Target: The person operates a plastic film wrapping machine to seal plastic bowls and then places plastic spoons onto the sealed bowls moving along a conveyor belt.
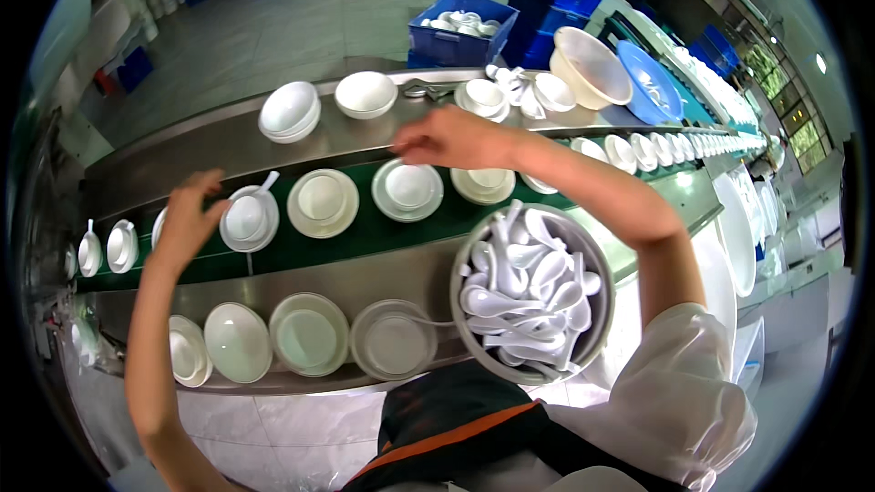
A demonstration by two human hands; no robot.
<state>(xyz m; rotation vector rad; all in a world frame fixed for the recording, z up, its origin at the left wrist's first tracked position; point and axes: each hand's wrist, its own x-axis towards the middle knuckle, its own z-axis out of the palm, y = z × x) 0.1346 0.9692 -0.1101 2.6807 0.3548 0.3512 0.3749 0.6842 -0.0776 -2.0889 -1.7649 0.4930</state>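
Note:
A green conveyor belt (264, 263) carries white bowls nested on plates. My left hand (190, 210) is over the belt at the left, fingers bent and apart, with nothing seen in it. Just right of it sits a bowl set (246, 219) with a white spoon (268, 182) leaning in it. My right hand (447, 138) hovers at the belt's far edge, above a bowl set (406, 187) with no spoon visible. Its fingers are loosely curled and slightly blurred, and I see nothing held. Another bowl set (322, 202) stands between my hands. Close to me is a round metal basin (463, 343) full of white spoons (529, 287).
Along the far steel ledge (219, 132) are stacked bowls (290, 111), metal tongs (427, 88), loose spoons, a cream basin (591, 68) and a blue basin (649, 82). Several bowls and plates (309, 334) line the near ledge. Behind stands a blue crate (463, 41) of white crockery.

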